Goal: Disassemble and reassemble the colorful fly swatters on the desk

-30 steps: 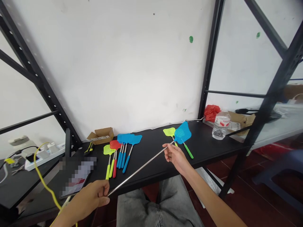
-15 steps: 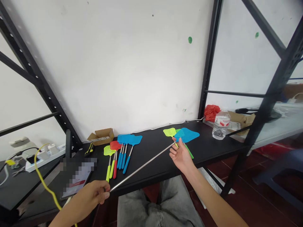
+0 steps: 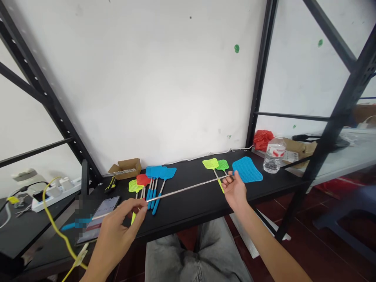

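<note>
I hold a blue fly swatter [image 3: 247, 170] with a long extended metal rod [image 3: 188, 188] level over the black table [image 3: 190, 203]. My right hand [image 3: 235, 190] pinches the rod just behind the blue head. My left hand [image 3: 122, 223] grips the rod further down; the blue handle end pokes out to its left. Behind the rod lie two green swatters [image 3: 216, 165]. To the left, a cluster of blue, red and yellow-green swatters [image 3: 149, 184] rests on the table.
A phone [image 3: 98, 219] lies at the table's left, by a yellow cable [image 3: 55, 227]. A small cardboard box [image 3: 125, 167] sits at the back. A water bottle [image 3: 273, 154] and red bag [image 3: 262, 139] stand right. Black rack posts frame the table.
The swatter has swung from tilted to level, and its head moved right and lies flat. My left hand rose and slid up the rod; my right hand shifted right.
</note>
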A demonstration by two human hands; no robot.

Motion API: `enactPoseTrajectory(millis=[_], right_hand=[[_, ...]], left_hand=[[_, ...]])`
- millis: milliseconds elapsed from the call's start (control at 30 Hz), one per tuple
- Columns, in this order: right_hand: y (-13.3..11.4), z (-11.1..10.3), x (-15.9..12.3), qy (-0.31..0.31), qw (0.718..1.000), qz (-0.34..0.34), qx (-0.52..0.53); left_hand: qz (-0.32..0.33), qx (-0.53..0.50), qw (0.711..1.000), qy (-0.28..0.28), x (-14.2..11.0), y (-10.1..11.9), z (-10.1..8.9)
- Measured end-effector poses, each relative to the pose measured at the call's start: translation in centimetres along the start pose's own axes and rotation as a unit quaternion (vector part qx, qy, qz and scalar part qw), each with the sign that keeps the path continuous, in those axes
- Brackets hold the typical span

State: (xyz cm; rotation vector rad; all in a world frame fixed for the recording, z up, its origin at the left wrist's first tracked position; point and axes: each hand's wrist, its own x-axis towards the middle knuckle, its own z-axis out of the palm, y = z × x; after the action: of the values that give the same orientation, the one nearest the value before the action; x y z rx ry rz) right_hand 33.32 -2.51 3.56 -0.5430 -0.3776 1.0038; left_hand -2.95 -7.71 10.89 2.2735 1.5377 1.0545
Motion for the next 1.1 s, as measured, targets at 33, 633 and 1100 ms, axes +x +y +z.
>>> enactPoseTrajectory(millis=[33, 633, 1100], right_hand=[[-0.3, -0.2, 0.2, 0.007, 1.000, -0.006, 0.005], [-3.2, 0.5, -0.2, 0.070, 0.993, 0.028, 0.087], [-2.9, -0.3, 0.6, 0.116, 0.988, -0.085, -0.048]], left_hand=[[-0.013, -0.037, 0.998, -0.044, 0.0, 0.4, 0.2], [-0.205, -0.515, 0.807, 0.203, 1.2, -3.4, -3.2], [-0.172, -0.549, 0.781, 0.242, 1.3, -4.6, -2.0]])
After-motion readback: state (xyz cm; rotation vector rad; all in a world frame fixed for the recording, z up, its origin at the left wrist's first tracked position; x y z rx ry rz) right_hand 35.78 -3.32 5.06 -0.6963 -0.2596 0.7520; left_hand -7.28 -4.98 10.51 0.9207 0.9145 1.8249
